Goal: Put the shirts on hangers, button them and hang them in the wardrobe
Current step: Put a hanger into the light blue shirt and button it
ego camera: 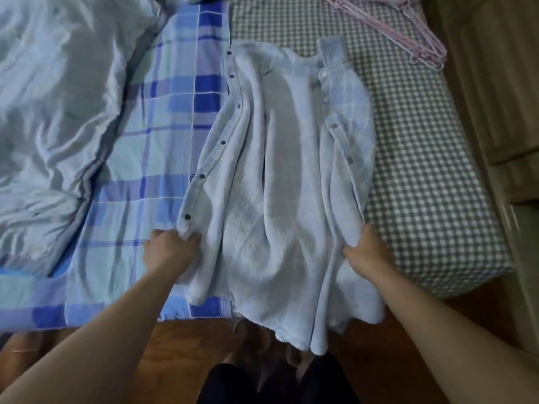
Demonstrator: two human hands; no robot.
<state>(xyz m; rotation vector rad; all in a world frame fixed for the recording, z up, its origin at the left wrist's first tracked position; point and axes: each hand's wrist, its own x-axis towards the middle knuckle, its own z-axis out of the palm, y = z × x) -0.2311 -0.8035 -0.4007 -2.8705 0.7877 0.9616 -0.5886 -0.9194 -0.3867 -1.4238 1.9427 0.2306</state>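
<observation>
A pale blue shirt (280, 182) lies spread open on the bed, inside up, collar at the far end, its hem hanging over the bed's near edge. Dark snap buttons run down its left front edge and lighter ones down its right. My left hand (169, 252) grips the left front edge near the hem. My right hand (367, 249) pinches the fabric at the shirt's right side. A bundle of pink hangers (408, 30) lies at the bed's far right corner, well away from both hands.
A crumpled grey-blue duvet (58, 112) covers the bed's left side. The bed has a blue plaid sheet (163, 112) and a grey checked sheet (423, 156). Wooden floor (186, 357) lies at my feet. Wooden furniture (501, 83) stands to the right.
</observation>
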